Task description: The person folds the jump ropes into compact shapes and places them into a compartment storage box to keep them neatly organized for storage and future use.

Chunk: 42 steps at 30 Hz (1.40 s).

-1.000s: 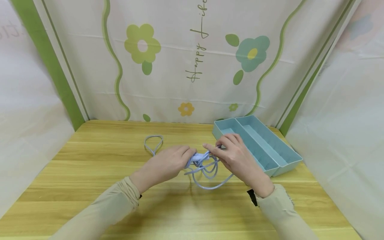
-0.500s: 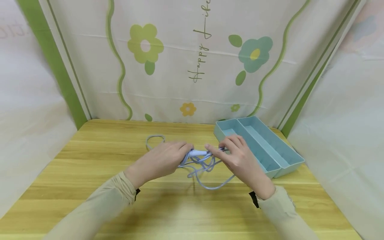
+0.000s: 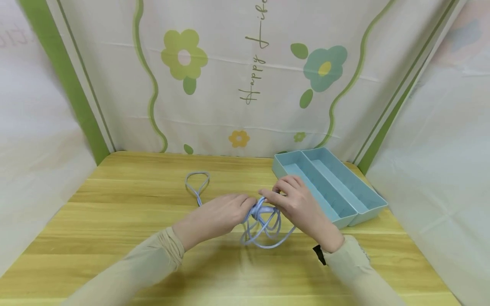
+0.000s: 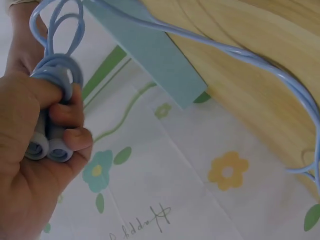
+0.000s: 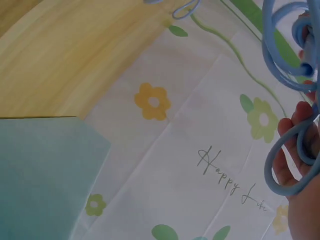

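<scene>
A light-blue jump rope [image 3: 261,209] hangs bundled between my two hands over the table. My left hand [image 3: 220,215] grips its two handles side by side; their hollow ends [image 4: 59,151] poke out below the fingers in the left wrist view. Several turns of rope [image 4: 64,67] wrap round the handles just above that thumb. My right hand [image 3: 300,207] pinches a strand near the wrapped part, its thumb toward the left hand. In the right wrist view, a rope loop [image 5: 270,167] bends out past the right fingers [image 5: 284,170]. Slack loops dangle below both hands.
A doubled rope end [image 3: 198,196] lies in a loop on the wooden table [image 3: 126,221], behind the left hand. Two joined pale-blue trays [image 3: 373,209] sit at the back right, close behind the right hand. Flower-printed white cloth [image 3: 214,106] encloses the back and sides.
The left hand has shifted right and slightly toward me, turning the bundle so the wrapped handles tilt. The right hand has dipped slightly, still pinching rope. The hanging loops have changed shape.
</scene>
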Each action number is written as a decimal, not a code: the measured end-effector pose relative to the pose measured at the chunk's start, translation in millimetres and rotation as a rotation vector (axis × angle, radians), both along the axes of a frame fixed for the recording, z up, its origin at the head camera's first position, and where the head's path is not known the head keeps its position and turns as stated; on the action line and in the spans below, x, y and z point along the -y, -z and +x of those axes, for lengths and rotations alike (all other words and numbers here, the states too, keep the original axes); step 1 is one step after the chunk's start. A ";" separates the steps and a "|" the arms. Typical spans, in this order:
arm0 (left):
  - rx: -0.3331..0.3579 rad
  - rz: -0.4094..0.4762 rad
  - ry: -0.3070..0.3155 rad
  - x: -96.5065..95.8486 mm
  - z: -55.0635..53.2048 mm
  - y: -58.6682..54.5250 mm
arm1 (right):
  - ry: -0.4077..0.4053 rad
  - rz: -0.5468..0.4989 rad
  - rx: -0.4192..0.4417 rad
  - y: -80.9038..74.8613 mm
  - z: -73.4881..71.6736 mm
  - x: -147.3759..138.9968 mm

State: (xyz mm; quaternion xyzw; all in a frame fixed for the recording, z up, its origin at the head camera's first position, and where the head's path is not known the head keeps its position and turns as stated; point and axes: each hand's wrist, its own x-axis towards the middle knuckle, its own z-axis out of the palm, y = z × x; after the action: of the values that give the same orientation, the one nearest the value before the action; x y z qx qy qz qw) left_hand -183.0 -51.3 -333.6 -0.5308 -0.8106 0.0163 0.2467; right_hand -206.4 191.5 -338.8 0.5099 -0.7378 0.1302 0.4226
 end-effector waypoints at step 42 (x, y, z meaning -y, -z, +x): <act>0.434 0.528 0.147 15.7 -8.8 -3.9 | -0.036 -0.059 0.417 31.4 -2.7 -4.3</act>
State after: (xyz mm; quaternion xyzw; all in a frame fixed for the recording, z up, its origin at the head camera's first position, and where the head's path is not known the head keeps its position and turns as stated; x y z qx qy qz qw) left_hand -191.8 -67.0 -329.6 -0.4969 -0.7799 -0.3250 0.1980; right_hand -209.1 195.8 -370.2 0.4724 -0.7961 0.2619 0.2729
